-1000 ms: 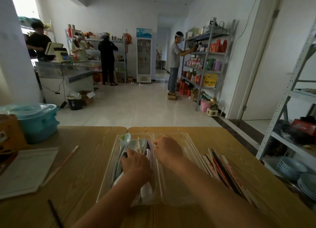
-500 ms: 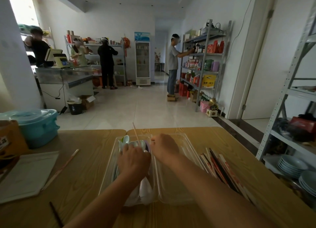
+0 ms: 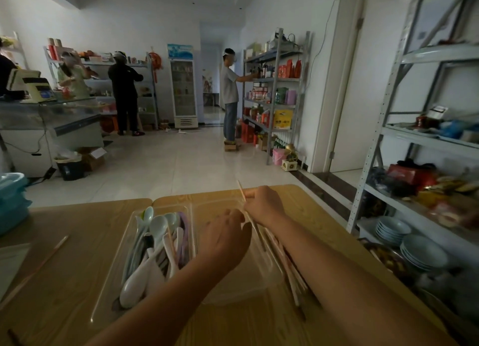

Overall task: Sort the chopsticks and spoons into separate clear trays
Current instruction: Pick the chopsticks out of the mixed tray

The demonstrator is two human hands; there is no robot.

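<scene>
Two clear trays stand side by side on the wooden table. The left tray [image 3: 114,262] holds several pale spoons [image 3: 155,244]. My right hand [image 3: 263,204] pinches a light wooden chopstick [image 3: 241,191] above the far end of the right tray [image 3: 220,291]; the stick slants down behind my left hand. My left hand [image 3: 224,238] hovers over the right tray, fingers loosely curled, and I cannot tell whether it touches the stick. A pile of chopsticks [image 3: 290,273] lies along the right tray's right side, under my right forearm.
A loose chopstick [image 3: 49,253] lies on the table at the left, a dark one [image 3: 11,336] at the bottom left corner. A teal container [image 3: 11,203] stands at the left edge. A metal shelf with stacked plates [image 3: 414,249] is close on the right. People stand farther back.
My right hand has lifted a chopstick out of the spoon tray and carried it right, over the right tray. My left hand left the spoon tray and followed to the right.
</scene>
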